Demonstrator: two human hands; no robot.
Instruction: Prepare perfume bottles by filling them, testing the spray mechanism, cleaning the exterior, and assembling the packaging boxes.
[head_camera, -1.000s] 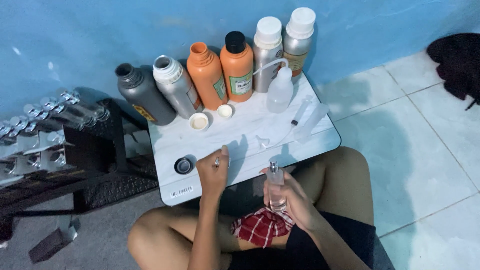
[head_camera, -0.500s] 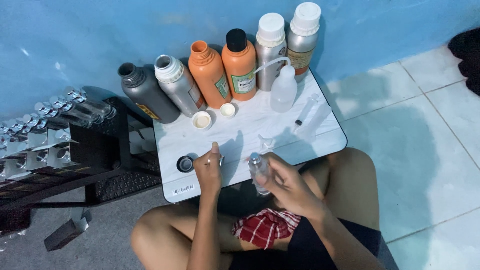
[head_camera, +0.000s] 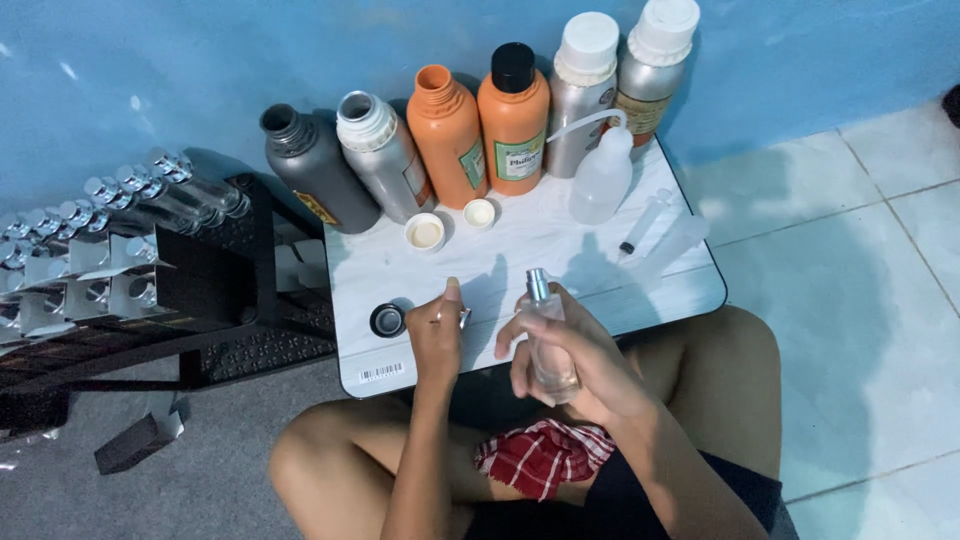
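Gripping clear spray bottle (head_camera: 548, 345), right hand (head_camera: 570, 350); left hand (head_camera: 437, 335) pinching small silver cap (head_camera: 464, 317); green-labelled orange bottles (head_camera: 513, 115) behind.

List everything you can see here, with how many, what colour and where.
Tall metal bottles: six; one dark grey, three silver, two orange; back of table by blue wall.
White squeeze bottle: one, in front of silver bottles.
White caps: two, table centre-left.
Black cap: one, near left hand.
Clear syringe: one, table right.
White low table: one, on tiled floor.
Small clear spray bottles: a row, black rack at left.
Red checked cloth: one, lap.
Left hand: holds small silver piece.
Right hand: grips clear glass spray bottle.
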